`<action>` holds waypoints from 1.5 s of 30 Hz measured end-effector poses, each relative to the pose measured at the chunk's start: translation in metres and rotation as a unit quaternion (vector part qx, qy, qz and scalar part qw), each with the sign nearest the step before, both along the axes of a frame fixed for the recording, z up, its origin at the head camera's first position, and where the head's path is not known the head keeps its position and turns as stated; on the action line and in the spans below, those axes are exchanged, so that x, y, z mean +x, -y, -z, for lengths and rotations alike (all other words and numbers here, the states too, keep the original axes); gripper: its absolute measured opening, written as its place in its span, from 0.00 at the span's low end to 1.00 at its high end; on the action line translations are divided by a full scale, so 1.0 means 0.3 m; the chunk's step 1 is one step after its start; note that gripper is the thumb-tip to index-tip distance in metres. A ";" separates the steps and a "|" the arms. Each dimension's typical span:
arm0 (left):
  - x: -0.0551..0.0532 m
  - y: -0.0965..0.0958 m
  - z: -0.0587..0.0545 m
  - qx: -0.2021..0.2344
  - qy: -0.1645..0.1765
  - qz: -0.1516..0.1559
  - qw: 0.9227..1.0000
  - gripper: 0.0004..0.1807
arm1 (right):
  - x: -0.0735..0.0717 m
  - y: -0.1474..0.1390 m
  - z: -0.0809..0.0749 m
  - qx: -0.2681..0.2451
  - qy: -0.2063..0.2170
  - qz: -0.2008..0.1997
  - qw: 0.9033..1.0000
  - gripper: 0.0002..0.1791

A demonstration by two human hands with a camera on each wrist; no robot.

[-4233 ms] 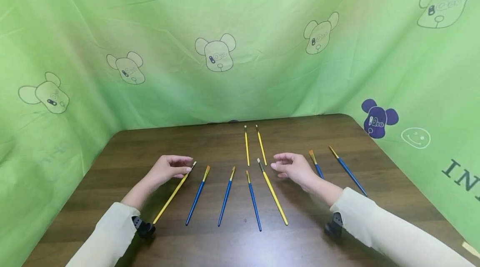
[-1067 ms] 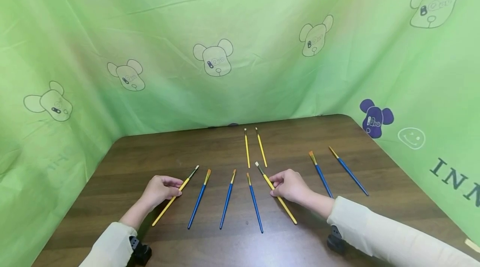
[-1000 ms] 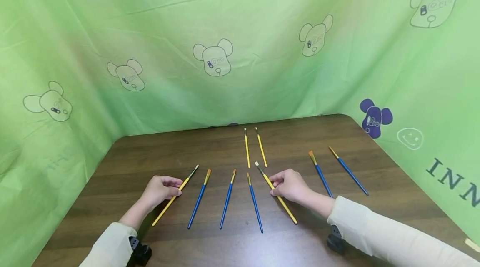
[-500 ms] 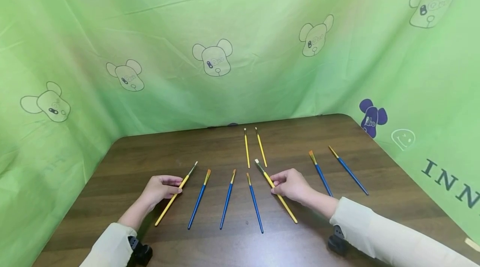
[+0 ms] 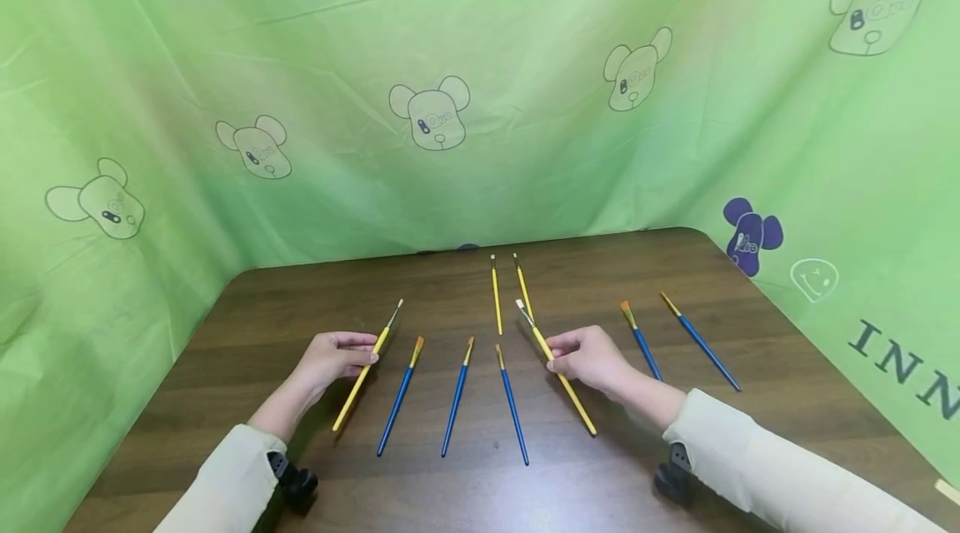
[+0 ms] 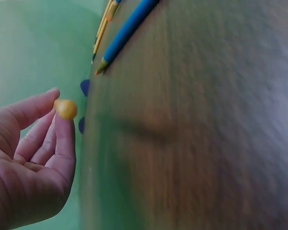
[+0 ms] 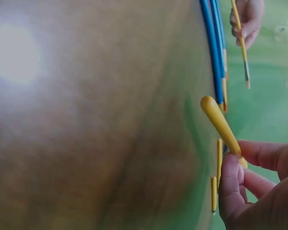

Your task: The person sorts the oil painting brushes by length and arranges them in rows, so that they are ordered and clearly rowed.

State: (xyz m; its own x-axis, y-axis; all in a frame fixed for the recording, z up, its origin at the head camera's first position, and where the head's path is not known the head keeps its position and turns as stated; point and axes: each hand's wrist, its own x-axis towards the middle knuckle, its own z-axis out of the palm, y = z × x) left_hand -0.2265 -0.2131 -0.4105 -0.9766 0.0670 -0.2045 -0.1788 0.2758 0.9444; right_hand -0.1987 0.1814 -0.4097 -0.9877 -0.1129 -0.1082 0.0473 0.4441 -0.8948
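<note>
My left hand (image 5: 334, 360) pinches a yellow-handled paintbrush (image 5: 362, 376) between thumb and fingers, its pale bristles pointing away. In the left wrist view the rounded yellow handle end (image 6: 67, 109) faces the camera, off the table. A second yellow paintbrush (image 5: 564, 383) is pinched by my right hand (image 5: 592, 360), tilted with its white tip toward the far side. The right wrist view shows that handle (image 7: 220, 122) raised above the tabletop. Between the hands lie three blue-handled paintbrushes, among them the middle one (image 5: 455, 401).
Two yellow paintbrushes, one of them the left one (image 5: 497, 300), lie side by side toward the back of the brown table (image 5: 315, 291). Past my right hand are two blue brushes, the outer one (image 5: 701, 341) slanting. A green printed curtain (image 5: 337, 183) hangs around the table.
Both hands took hold of the yellow brushes over the last seconds. Since half a second ago they have risen and moved away from me; the left brush has also shifted right.
</note>
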 end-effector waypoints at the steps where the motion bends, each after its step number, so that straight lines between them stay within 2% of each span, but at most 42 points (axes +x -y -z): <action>1: -0.004 -0.008 -0.005 0.001 -0.001 0.001 1.000 0.18 | -0.006 -0.003 -0.002 -0.005 0.001 0.003 1.000 0.20; 6: -0.028 -0.052 -0.027 0.019 -0.002 0.003 1.000 0.18 | -0.035 -0.021 -0.014 -0.028 0.001 0.016 0.999 0.20; 12: -0.065 -0.113 -0.047 0.040 0.004 0.008 0.999 0.19 | -0.057 -0.037 -0.050 -0.038 0.007 0.029 0.999 0.21; 25: -0.165 -0.277 -0.074 0.069 0.019 -0.012 0.997 0.17 | -0.148 -0.062 -0.074 -0.059 0.020 0.050 0.997 0.24; 30: -0.215 -0.331 -0.070 0.092 0.016 -0.028 0.995 0.17 | -0.186 -0.071 -0.074 -0.067 0.027 0.063 0.995 0.24; 38: -0.276 -0.398 -0.047 0.107 0.020 -0.048 0.993 0.16 | -0.248 -0.070 -0.086 -0.070 0.039 0.071 0.994 0.25; 45: -0.319 -0.435 -0.027 0.101 0.013 -0.059 0.993 0.15 | -0.305 -0.077 -0.081 -0.069 0.046 0.087 0.993 0.26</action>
